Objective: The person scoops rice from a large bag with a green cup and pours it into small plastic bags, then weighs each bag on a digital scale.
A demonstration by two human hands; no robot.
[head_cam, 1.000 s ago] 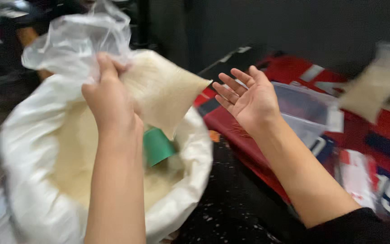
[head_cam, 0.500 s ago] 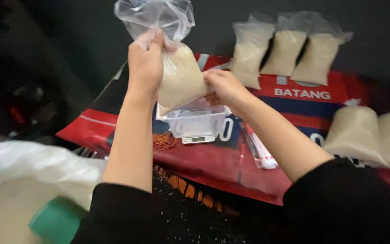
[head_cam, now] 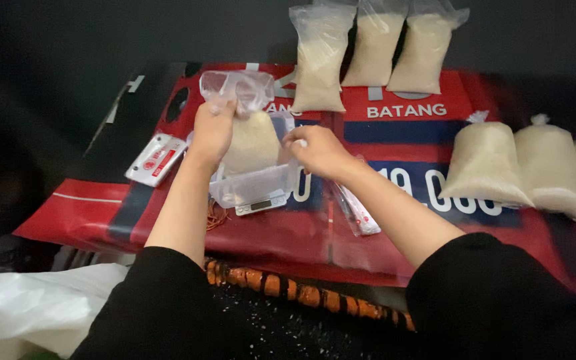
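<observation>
the left hand (head_cam: 211,133) grips the gathered neck of a clear plastic bag of white grain (head_cam: 251,143), fingers closed around the crumpled top. the right hand (head_cam: 315,150) pinches the bag's right side, fingers closed on the film. half a second ago the bag hung in the air above the clear tub; now its base sits down inside the clear plastic tub (head_cam: 251,187), which rests on a small digital scale (head_cam: 261,205). a second ago the left hand alone held the bag over a large white sack of grain, with the right hand open and empty. the view has swung from that sack to the red printed banner (head_cam: 301,240) that covers the surface.

judgement: the bag has gone from filling to weighing; both hands bear on it, so any reading would not yet be true.

surroundings: three filled, untied bags (head_cam: 368,50) lean at the far edge of the banner. three tied bags (head_cam: 528,167) lie to the right, well apart from the scale. a white and red flat packet (head_cam: 156,159) lies left of the tub. a loose tangle of thin orange bands (head_cam: 216,217) lies just beside the scale. the white sack (head_cam: 28,307) shows at lower left.
</observation>
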